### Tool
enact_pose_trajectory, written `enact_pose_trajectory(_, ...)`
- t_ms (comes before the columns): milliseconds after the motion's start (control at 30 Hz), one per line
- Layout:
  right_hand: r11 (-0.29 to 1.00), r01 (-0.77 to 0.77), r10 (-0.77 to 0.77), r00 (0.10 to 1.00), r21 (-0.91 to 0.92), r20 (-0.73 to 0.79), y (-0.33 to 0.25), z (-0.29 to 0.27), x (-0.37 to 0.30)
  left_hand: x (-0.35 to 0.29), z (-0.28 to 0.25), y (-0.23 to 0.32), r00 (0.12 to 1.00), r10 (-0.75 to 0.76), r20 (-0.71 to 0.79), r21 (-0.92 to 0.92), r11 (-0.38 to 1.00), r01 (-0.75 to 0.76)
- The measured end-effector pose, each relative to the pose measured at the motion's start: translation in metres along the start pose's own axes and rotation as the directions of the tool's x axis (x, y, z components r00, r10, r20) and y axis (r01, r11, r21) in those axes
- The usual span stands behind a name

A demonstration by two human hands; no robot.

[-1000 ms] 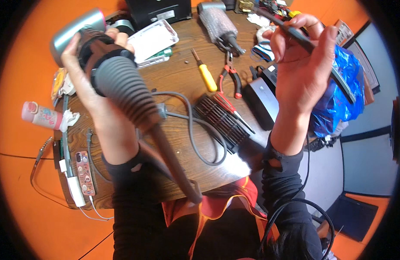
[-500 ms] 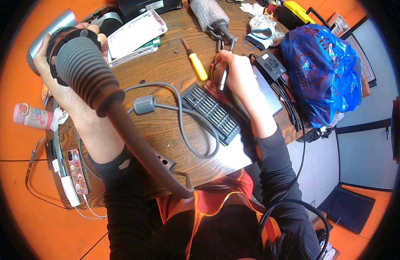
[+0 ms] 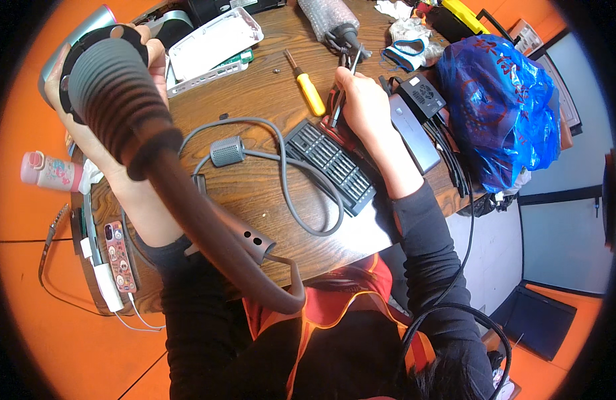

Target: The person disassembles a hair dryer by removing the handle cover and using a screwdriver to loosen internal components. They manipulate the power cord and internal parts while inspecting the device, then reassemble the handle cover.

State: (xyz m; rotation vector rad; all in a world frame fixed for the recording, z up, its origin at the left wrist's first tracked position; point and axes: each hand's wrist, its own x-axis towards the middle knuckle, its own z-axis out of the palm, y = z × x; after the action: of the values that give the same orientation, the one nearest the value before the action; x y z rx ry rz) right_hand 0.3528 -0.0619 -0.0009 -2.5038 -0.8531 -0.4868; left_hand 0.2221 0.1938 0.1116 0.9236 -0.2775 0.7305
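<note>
At the upper left, my left hand (image 3: 156, 63) is closed round the black round head (image 3: 74, 63) of a thick, ribbed, flexible arm (image 3: 181, 187). This arm runs close before the view and hides much of the hand's grip. My right hand (image 3: 364, 100) pinches a slim metal precision screwdriver (image 3: 336, 117), held slantwise above the table. Below it lies a black case of screwdriver bits (image 3: 331, 167). Red-handled pliers (image 3: 331, 100) lie beside the hand, partly hidden by it. A yellow-handled screwdriver (image 3: 311, 93) rests to their left.
A grey cable (image 3: 281, 143) with a perforated cylinder (image 3: 228, 151) loops over the wooden table (image 3: 254, 200). A white plastic cover (image 3: 214, 43), a bubble-wrapped item (image 3: 324, 17), a grey power bank (image 3: 414, 137), a black adapter (image 3: 420, 95) and a blue bag (image 3: 498, 113) surround the hands.
The black head and my left hand have shifted slightly left in view. My right hand still holds the screwdriver and has tilted a little, uncovering more of the power bank.
</note>
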Motion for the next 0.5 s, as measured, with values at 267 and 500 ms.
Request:
enact_pose_trajectory(267, 0.986, 0.013, 0.013, 0.988, -0.166, 0.157, -0.002, 0.001, 0.001, -0.007, 0.039, -0.010, 0.987, 0.084, -0.136, -0.192, 0.975, -0.110)
enact_pose_trajectory(500, 0.979, 0.023, 0.021, 0.977, -0.204, 0.211, -0.001, 0.005, 0.003, 0.003, 0.035, -0.001, 0.980, -0.168, 0.106, -0.397, 0.896, 0.197)
